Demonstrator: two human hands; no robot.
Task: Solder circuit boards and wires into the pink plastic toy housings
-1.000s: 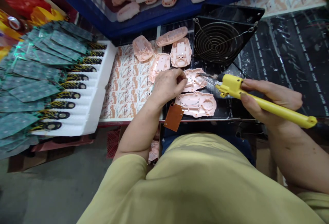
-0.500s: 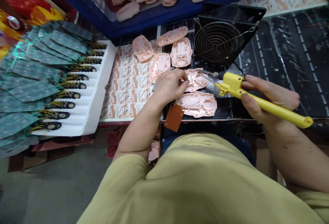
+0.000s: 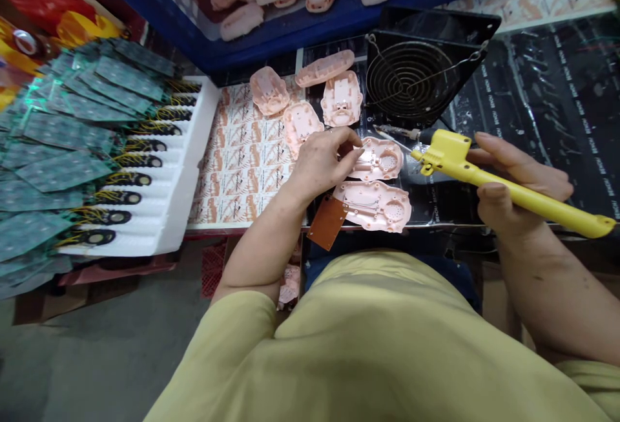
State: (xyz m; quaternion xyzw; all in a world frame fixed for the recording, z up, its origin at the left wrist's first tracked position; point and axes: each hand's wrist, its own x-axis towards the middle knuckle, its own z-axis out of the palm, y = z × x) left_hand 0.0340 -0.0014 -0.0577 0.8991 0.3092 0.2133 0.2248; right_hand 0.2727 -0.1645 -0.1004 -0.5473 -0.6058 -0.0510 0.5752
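Observation:
My right hand [image 3: 518, 179] grips a yellow soldering iron [image 3: 448, 149] with a pistol-like body. Its metal tip and a thin feed tube point left, just above and apart from a pink plastic shell [image 3: 387, 157]. My left hand [image 3: 329, 158] is curled at that shell's left end, thumb and fingers closed on its edge; the fingertips partly hide the contact. Nearer my body lies a second pink shell [image 3: 382, 205], open side up, with thin wires inside. A brown circuit board [image 3: 328, 221] rests at its left end, overhanging the table edge.
More pink shells [image 3: 341, 99] lie beyond my left hand. A black fan [image 3: 409, 79] with a wire guard stands behind the iron. A blue crate [image 3: 194, 47] holds pink shells at the back. On the left, a white foam tray [image 3: 169, 183] carries green circuit boards [image 3: 68, 144] with wired speakers.
The soldering iron has moved right, its tip lifting away from the shell. My left hand and the shell have shifted slightly right and toward me; the nearer shell has been nudged the same way.

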